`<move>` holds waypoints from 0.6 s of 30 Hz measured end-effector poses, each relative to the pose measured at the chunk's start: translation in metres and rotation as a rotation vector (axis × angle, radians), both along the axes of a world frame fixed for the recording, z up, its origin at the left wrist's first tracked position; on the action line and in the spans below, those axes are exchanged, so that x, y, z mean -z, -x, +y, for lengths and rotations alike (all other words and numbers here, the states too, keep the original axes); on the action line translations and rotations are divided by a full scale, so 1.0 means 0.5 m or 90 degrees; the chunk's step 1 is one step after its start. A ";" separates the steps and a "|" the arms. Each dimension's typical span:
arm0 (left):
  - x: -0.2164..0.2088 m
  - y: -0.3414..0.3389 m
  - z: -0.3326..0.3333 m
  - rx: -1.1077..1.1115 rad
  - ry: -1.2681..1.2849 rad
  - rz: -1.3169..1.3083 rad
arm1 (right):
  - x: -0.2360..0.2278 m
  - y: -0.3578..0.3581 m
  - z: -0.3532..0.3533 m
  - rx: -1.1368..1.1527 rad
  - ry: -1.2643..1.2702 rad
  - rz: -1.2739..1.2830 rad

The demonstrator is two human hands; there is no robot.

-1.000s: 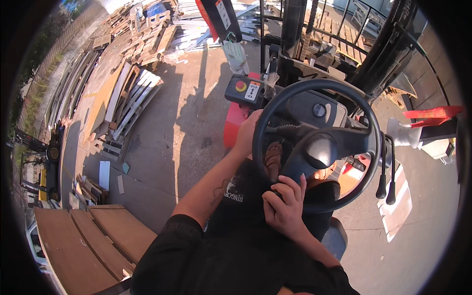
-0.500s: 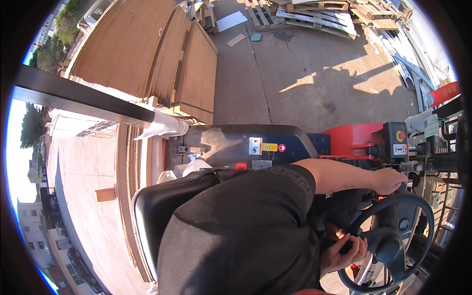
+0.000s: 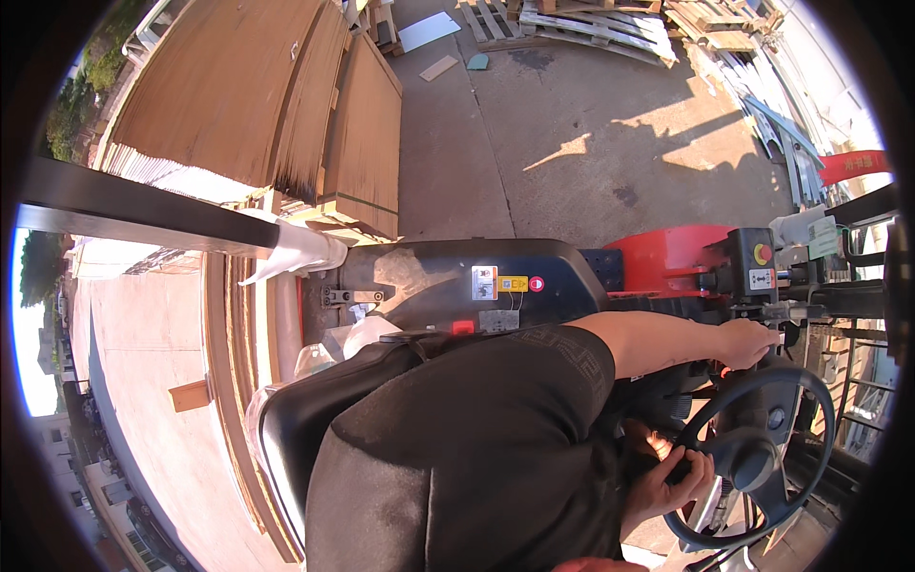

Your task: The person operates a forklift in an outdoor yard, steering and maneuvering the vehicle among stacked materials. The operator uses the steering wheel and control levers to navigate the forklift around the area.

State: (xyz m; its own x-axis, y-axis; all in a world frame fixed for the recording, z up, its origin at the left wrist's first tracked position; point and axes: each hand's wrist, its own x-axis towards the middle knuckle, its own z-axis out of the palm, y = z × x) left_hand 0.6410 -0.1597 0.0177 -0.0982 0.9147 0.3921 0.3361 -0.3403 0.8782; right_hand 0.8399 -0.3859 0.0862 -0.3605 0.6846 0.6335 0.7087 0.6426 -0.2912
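Note:
I am seated on a red and black ride-on vehicle, its black steering wheel (image 3: 822,410) at the lower right. My right hand (image 3: 675,486) is closed around the black knob (image 3: 678,463) on the wheel's rim, on the side toward me. My left arm, in a dark short sleeve, stretches across to the controls beyond the wheel. There my left hand (image 3: 743,343) is closed at a small control beside the steering column; the fingers hide what they hold. A grey metal lever part (image 3: 782,312) lies just beyond those fingers.
A black control box with a red button (image 3: 762,255) stands past my left hand. Tall stacks of wooden boards (image 3: 360,143) rise at the left, near a black post (image 3: 143,212). Wooden pallets (image 3: 600,30) lie at the far side, and metal lengths (image 3: 782,143) at the far right.
My view has shifted slightly, so the boards, pallets and vehicle body sit farther left in it. Both hands keep their places on the controls.

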 end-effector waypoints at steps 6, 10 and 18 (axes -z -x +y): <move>0.019 0.001 0.010 0.011 0.000 0.003 | 0.016 0.004 0.012 -0.003 -0.033 0.000; 0.015 0.011 0.024 0.021 0.010 0.003 | 0.020 0.018 0.034 -0.034 -0.079 0.000; 0.033 0.020 0.060 0.016 -0.052 0.008 | 0.018 0.041 0.069 -0.033 -0.065 -0.004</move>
State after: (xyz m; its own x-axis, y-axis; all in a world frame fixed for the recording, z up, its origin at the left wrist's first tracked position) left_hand 0.6308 -0.1295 0.0011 -0.0698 0.8821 0.4659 0.3379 -0.4186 0.8430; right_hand 0.8195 -0.3515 0.0772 -0.3978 0.5971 0.6966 0.6755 0.7044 -0.2181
